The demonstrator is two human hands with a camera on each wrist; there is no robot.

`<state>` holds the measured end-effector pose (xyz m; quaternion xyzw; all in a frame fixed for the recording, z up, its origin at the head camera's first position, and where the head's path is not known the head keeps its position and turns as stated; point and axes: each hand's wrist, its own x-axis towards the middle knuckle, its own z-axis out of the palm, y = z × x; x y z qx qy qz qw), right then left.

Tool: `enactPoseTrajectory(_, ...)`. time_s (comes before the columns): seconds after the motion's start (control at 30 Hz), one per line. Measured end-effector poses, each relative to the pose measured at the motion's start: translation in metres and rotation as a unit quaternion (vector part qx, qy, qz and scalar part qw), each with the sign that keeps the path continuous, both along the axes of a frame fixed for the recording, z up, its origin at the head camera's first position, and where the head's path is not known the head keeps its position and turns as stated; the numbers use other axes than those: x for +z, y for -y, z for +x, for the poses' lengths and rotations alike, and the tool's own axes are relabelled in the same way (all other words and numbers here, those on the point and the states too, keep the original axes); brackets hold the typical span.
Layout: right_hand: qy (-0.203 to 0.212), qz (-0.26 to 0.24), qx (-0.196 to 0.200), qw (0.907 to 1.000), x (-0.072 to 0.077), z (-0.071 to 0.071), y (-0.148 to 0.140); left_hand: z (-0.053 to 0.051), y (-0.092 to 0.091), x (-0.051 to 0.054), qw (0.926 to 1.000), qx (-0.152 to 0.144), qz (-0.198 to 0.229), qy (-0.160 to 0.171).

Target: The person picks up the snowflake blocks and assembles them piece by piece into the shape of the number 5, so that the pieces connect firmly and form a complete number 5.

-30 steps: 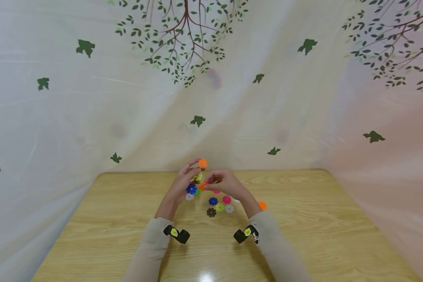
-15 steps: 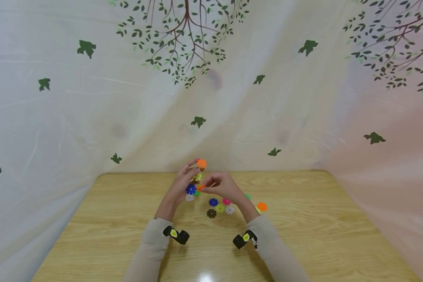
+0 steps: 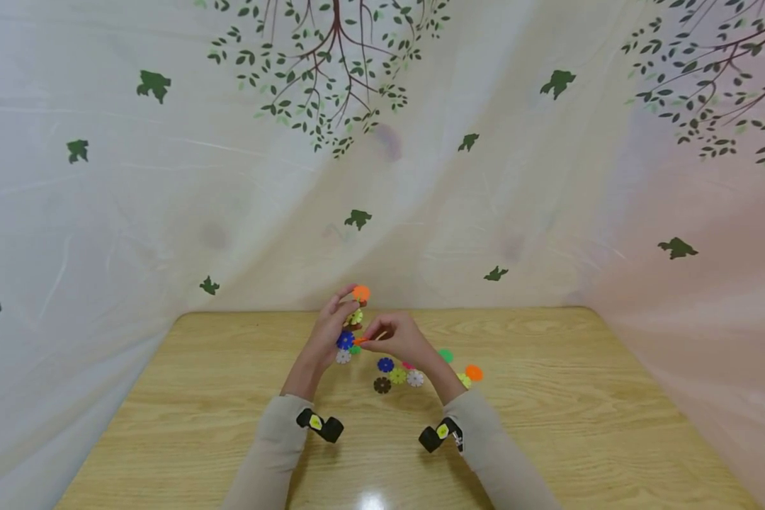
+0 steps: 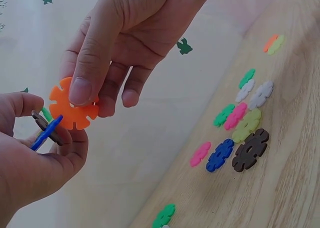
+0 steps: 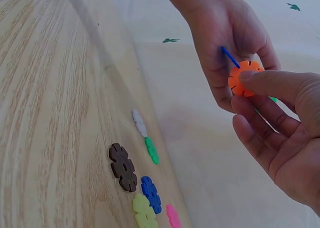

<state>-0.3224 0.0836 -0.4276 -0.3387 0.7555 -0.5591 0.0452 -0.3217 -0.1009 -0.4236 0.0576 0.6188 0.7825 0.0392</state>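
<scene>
My left hand (image 3: pixel 321 338) holds a joined string of notched flower-shaped discs, among them a blue disc (image 3: pixel 346 341), a yellow disc (image 3: pixel 355 316) and an orange disc (image 3: pixel 360 292) at the top. Between right thumb and fingers, my right hand (image 3: pixel 403 338) pinches another orange notched disc (image 4: pixel 60 105). That disc meets the edge of the blue disc (image 4: pixel 47 132) in the left wrist view, at an angle to it. How deep the notches fit cannot be seen. A dark brown disc (image 4: pixel 53 130) shows beside the blue one; the left fingers hide part of the string.
Loose discs lie on the wooden table (image 3: pixel 197 411): a brown disc (image 3: pixel 382 385), a blue one (image 3: pixel 385 365), a white one (image 3: pixel 415 378) and several others. An orange disc (image 3: pixel 474 372) lies right of the right wrist. A printed cloth (image 3: pixel 280 212) hangs behind the table.
My right hand has shifted slightly left, bringing its orange disc up to the blue one and turning it more edge-on. The string's top has moved a little left.
</scene>
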Motion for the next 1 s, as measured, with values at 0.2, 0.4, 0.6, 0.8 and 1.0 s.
enactPoseTrajectory(0.2, -0.002, -0.004, 0.004, 1.0000, 0.000, 0.001, 0.002, -0.001, -0.001, -0.002, 1.0000, 0.002, 0.007, -0.003)
enactPoseTrajectory(0.4, -0.005, -0.007, -0.021, 0.9997, -0.001, 0.003, 0.005, -0.001, -0.002, -0.003, 0.9999, 0.008, -0.001, -0.014)
enactPoseTrajectory(0.6, -0.023, -0.014, -0.044, 0.9987, -0.001, 0.007, 0.007, -0.001, -0.005, -0.002, 0.9998, 0.007, 0.001, -0.020)
enactPoseTrajectory(0.8, -0.039, -0.020, -0.058, 0.9973, -0.005, 0.008, 0.009, 0.000, -0.007, -0.001, 0.9998, 0.009, 0.002, -0.020)
enactPoseTrajectory(1.0, -0.038, -0.025, -0.073, 0.9963, -0.003, 0.010, 0.010, 0.003, -0.011, -0.001, 0.9993, 0.004, 0.033, -0.016)
